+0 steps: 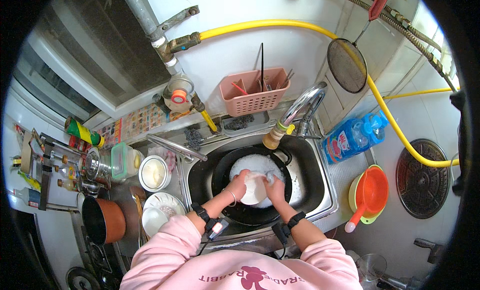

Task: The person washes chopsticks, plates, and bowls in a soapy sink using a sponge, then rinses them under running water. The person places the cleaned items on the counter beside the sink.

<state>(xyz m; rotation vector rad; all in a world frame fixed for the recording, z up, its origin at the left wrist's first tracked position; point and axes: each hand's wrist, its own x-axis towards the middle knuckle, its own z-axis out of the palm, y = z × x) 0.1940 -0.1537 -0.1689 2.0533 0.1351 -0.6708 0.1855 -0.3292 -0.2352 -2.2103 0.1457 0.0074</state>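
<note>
A white bowl is tilted over a black wok that stands in the steel sink. My left hand grips the bowl's left side. Against its right rim, my right hand holds a small greyish scrubber, whose material I cannot make out. White suds float on the water in the wok, just beyond my fingers. Over the sink's far right corner hangs the chrome faucet.
Left of the sink are a white bowl with pale contents, a patterned plate and a brown pot. To the right stand blue pump bottles and an orange ladle. A pink utensil basket hangs behind.
</note>
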